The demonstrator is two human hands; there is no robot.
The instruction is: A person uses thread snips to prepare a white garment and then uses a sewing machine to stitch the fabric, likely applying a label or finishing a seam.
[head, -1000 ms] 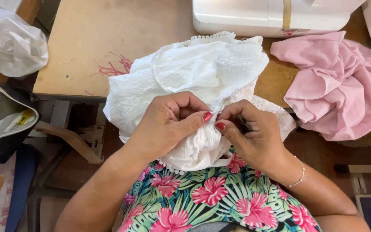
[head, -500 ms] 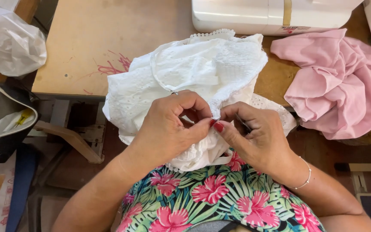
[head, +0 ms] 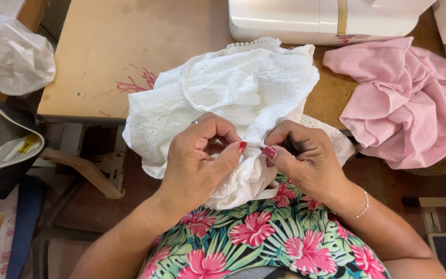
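At frame centre we pinch the white eyelet garment between both hands: left hand and right hand fingers closed on one fold, the rest spilling onto the bench. A hard tug could tear the lace, or slide the bunched cloth off the edge.

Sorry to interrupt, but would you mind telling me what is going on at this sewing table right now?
A person in a floral top sits at a wooden table and works on a white eyelet fabric garment bunched at the table's near edge. The left hand and the right hand pinch the cloth close together, thumbs nearly meeting. A white sewing machine stands at the back, a crumpled pink cloth lies to the right, and a white plastic bag sits at the far left.
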